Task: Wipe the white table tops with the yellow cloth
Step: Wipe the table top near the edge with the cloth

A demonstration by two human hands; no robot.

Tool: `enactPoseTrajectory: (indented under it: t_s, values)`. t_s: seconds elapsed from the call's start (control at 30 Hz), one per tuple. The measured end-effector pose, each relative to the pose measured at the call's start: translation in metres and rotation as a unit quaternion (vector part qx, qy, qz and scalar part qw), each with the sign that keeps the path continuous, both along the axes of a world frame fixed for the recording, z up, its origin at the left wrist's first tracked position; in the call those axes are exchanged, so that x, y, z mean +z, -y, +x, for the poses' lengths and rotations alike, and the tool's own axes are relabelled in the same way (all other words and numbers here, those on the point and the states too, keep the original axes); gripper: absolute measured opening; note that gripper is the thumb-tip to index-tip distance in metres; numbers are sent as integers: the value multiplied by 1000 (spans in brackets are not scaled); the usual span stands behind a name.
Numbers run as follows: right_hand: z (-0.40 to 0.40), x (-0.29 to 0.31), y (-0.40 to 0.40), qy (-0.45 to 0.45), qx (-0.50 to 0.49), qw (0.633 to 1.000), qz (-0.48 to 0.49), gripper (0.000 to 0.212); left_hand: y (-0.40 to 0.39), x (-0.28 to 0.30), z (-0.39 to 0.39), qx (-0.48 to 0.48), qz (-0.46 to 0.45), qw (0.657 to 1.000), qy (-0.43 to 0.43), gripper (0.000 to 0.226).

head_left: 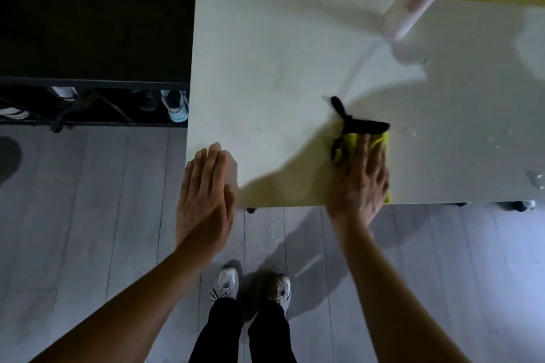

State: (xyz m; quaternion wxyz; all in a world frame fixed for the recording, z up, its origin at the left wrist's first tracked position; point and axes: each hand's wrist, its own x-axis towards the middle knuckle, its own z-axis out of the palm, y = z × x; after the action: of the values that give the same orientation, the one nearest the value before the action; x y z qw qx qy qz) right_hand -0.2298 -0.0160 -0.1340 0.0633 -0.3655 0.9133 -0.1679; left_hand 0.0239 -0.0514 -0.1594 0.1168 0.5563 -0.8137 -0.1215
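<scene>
Now wiping | right hand (361, 177) flat, pressing yellow cloth (358, 143) at bench (265, 53) near edge | left hand (206, 194) open, hovering near-left corner | risk: wide sweep far-right could topple the pink bottle (413, 0)

pale pink bottle (413, 0) upright at the far edge, dark shoe rack (88, 103) left

no readable text, no labels, no brands, no numbers
</scene>
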Motion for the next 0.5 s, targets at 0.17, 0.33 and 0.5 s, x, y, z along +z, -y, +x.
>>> enactPoseTrajectory:
  t_s: [0.17,0.33,0.5]
  values:
    - [119,1,23,13,265,964,4,72,1,-1,-1,6,-22,1000,-9,54]
    - [114,-9,37,-1,359,933,-20,77,9,3,-1,56,-11,995,-84,48]
    - [17,-6,21,-17,267,963,-31,74,20,21,-38,-19,-13,998,-50,55]
